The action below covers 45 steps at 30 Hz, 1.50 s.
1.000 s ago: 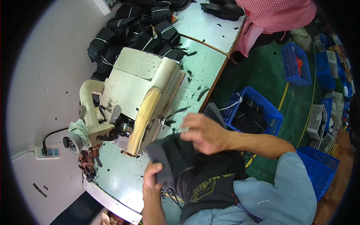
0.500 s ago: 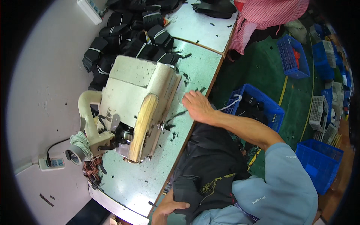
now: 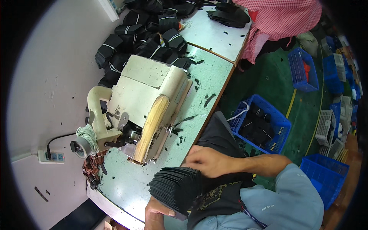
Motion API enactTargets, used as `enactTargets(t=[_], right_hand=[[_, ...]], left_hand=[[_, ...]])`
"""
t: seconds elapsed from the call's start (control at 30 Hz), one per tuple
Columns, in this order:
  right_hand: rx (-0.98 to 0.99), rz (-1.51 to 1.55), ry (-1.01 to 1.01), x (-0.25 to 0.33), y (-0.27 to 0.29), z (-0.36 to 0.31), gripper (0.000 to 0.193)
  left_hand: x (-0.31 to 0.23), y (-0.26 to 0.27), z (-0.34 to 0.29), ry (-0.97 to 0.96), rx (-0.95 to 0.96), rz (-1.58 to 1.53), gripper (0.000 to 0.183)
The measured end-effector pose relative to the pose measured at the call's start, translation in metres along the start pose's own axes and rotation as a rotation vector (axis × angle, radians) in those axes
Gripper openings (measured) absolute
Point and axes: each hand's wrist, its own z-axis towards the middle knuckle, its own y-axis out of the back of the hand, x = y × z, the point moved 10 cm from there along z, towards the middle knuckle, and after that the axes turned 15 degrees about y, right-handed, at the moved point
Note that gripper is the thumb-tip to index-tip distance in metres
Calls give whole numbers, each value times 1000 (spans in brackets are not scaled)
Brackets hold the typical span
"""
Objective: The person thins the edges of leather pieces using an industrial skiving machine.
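Note:
My left hand (image 3: 158, 209) grips a thick stack of black fabric pieces (image 3: 176, 188) from below, with the thumb along its near side. The layered edges fan upward over the table's front edge. Close by the stack's far right corner, my right hand (image 3: 207, 160) is closed, its fingers curled and slightly blurred. Whatever lies in those fingers is hidden. Left of both hands stands a cream machine (image 3: 147, 94) with a strip of bare wood on its front and a coil of pale cord (image 3: 87, 138) on its arm.
Banded black bundles (image 3: 153, 46) are heaped behind the machine. Dark scraps (image 3: 209, 100) litter the table (image 3: 209, 73). A blue crate (image 3: 281, 126) with black pieces stands on the green floor to the right. A person in a checked pink garment (image 3: 280, 19) is at the far end.
My right hand has come back from beside the machine to the stack, its fingers curled. My left hand has raised and turned the stack so its layered edges show. The view has shifted slightly.

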Motion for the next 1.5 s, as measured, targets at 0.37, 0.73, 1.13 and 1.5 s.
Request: enactTargets(t=[0.37,0.73,1.13,1.5], right_hand=[[632,772,-135,85,-39,-38,92],[-447,1374,-606,-70,-13,-52,12],[-226,1102,-39,36,47,-43,90],[-968,376,-631,-68,76,-183,60]], left_hand=[[-36,1,27,356,-463,724,76],[-16,-57,31,284,181,305,80],[5,-23,67,211,-341,38,75],[17,-115,163,256,-232,648,74]])
